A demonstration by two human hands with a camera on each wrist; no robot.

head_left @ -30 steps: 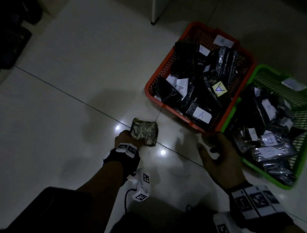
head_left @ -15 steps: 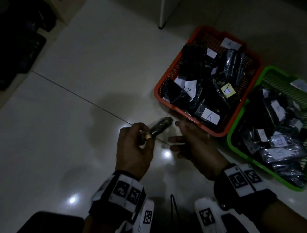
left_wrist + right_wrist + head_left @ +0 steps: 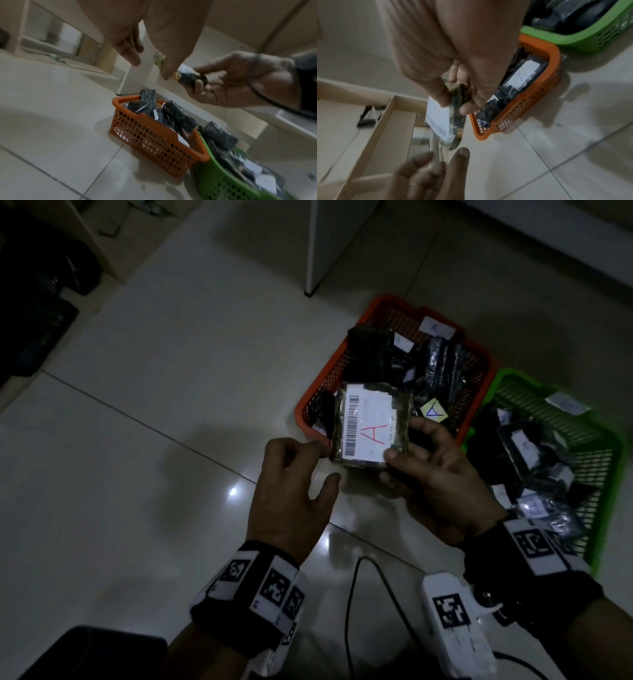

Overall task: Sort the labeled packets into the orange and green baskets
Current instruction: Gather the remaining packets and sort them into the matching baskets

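A plastic-wrapped packet [image 3: 370, 426] with a white barcode label and a red "A" is held label-up above the near edge of the orange basket [image 3: 310, 405]. My right hand [image 3: 404, 446] grips its right side, thumb on top and fingers underneath. My left hand [image 3: 325, 462] is relaxed, with one fingertip touching the packet's left edge. The right wrist view shows the packet [image 3: 440, 116] pinched, with the left hand's fingers [image 3: 458, 155] spread below it. The green basket [image 3: 613, 474] stands to the right of the orange one. Both baskets hold several dark labeled packets.
A white furniture leg [image 3: 318, 244] stands on the floor behind the baskets. A wooden shelf unit [image 3: 102, 244] and dark bags [image 3: 34, 302] are at the far left. A black cable [image 3: 352, 594] trails over the tiles near my wrists.
The left hand lifted the packet off the floor and turned it. The right hand came across and took hold of it, and the label now faces up.
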